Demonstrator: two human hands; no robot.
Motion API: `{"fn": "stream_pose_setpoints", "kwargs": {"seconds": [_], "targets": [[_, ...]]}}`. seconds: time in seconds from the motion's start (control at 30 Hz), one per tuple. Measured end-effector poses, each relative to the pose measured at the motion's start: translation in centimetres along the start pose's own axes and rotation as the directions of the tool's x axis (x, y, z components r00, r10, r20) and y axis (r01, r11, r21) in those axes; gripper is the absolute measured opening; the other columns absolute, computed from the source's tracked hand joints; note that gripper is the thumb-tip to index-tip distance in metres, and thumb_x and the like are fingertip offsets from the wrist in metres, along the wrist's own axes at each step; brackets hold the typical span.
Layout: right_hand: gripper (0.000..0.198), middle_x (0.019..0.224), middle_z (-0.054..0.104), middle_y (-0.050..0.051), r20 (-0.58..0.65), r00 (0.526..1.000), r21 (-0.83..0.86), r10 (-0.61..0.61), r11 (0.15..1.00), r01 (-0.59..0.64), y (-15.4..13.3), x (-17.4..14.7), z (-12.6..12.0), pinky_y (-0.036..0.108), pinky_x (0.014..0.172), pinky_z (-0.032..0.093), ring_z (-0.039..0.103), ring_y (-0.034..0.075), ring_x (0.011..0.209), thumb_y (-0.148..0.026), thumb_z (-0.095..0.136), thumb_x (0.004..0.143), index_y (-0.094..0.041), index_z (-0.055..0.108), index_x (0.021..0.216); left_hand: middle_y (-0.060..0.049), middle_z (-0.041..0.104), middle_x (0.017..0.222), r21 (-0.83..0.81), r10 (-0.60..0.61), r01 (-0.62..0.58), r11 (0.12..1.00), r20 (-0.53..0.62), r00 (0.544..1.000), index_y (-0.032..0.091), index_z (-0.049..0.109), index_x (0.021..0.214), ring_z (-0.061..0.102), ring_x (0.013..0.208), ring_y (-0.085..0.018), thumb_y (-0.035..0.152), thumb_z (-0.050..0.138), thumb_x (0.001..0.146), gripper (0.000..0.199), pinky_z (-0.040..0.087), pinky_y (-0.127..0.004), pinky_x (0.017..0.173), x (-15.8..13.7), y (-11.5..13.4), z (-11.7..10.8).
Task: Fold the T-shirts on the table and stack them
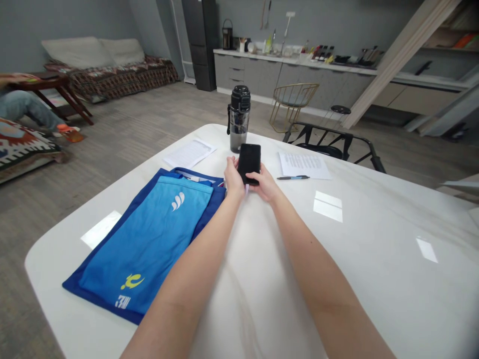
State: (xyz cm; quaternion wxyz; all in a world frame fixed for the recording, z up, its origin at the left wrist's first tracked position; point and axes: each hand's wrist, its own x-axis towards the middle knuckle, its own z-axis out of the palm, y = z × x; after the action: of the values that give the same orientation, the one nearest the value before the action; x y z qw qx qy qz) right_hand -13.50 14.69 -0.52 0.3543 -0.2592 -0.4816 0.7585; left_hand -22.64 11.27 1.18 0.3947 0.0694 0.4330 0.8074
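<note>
A black smartphone (pixel 249 162) with a dark screen is held upright between both hands over the white table (pixel 258 259). My left hand (pixel 233 177) is closed around the phone's left side. Gripping its lower right edge is my right hand (pixel 265 183), its thumb lying across the bottom of the screen. What looks like a white cable (pixel 247 189) hangs from the phone's lower end. Just behind the phone stands a clear water bottle (pixel 239 119) with a black lid. The fingers behind the phone are hidden.
A blue bag (pixel 149 239) lies flat beside my left forearm. Printed sheets (pixel 305 164) and a pen (pixel 293 177) lie on the right, another paper (pixel 190 153) on the left. Beyond the table's far edge is a black chair (pixel 333 144). A person's leg (pixel 33 112) shows far left.
</note>
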Motion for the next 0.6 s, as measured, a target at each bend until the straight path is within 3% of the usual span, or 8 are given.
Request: {"fn": "stream_pose_setpoints", "kwargs": {"seconds": [0.13,0.33,0.47,0.6], "targets": [[0.068,0.116,0.07,-0.001,0.036,0.999,0.004,-0.013,1.0,0.013,0.1,-0.6,0.1,0.042,0.077,0.064,0.068,0.024,0.104,-0.017,0.077,0.063,-0.033,0.053,0.124,-0.01,0.066,0.136,0.019,0.053,-0.055,0.998,0.058,0.997,0.017,0.062,0.136,0.06,0.13,-0.025,0.053,0.035,0.106,0.055,0.05,-0.033,0.106,-0.5,0.6,-0.6],[0.072,0.117,0.069,-0.001,0.016,1.0,0.003,-0.027,1.0,0.027,0.5,-1.0,0.4,0.04,0.075,0.065,0.069,0.024,0.103,-0.015,0.077,0.063,-0.035,0.051,0.127,-0.011,0.066,0.135,0.055,-0.032,0.026,0.998,0.103,0.994,0.018,0.066,0.13,0.062,0.126,-0.028,0.058,0.033,0.104,0.058,0.054,-0.038,0.101,0.5,1.1,-1.7],[0.074,0.115,0.069,-0.002,0.021,1.0,-0.004,-0.004,1.0,0.004,0.6,-1.2,0.5,0.039,0.074,0.065,0.07,0.024,0.101,-0.014,0.079,0.062,-0.034,0.05,0.126,-0.011,0.073,0.119,0.01,-0.126,0.126,0.992,0.095,0.987,0.014,0.071,0.114,0.067,0.118,-0.025,0.044,0.04,0.102,0.045,0.055,-0.032,0.097,0.7,0.9,-2.0],[0.075,0.117,0.069,-0.001,0.038,0.999,-0.018,0.001,1.0,0.0,0.6,-1.3,0.6,0.039,0.072,0.065,0.069,0.025,0.101,-0.015,0.081,0.062,-0.034,0.049,0.128,-0.007,0.076,0.098,-0.043,-0.098,0.104,0.994,0.131,0.987,0.013,0.072,0.101,0.072,0.1,-0.022,0.036,0.052,0.094,0.032,0.055,-0.031,0.089,0.7,0.4,-2.1]]}}
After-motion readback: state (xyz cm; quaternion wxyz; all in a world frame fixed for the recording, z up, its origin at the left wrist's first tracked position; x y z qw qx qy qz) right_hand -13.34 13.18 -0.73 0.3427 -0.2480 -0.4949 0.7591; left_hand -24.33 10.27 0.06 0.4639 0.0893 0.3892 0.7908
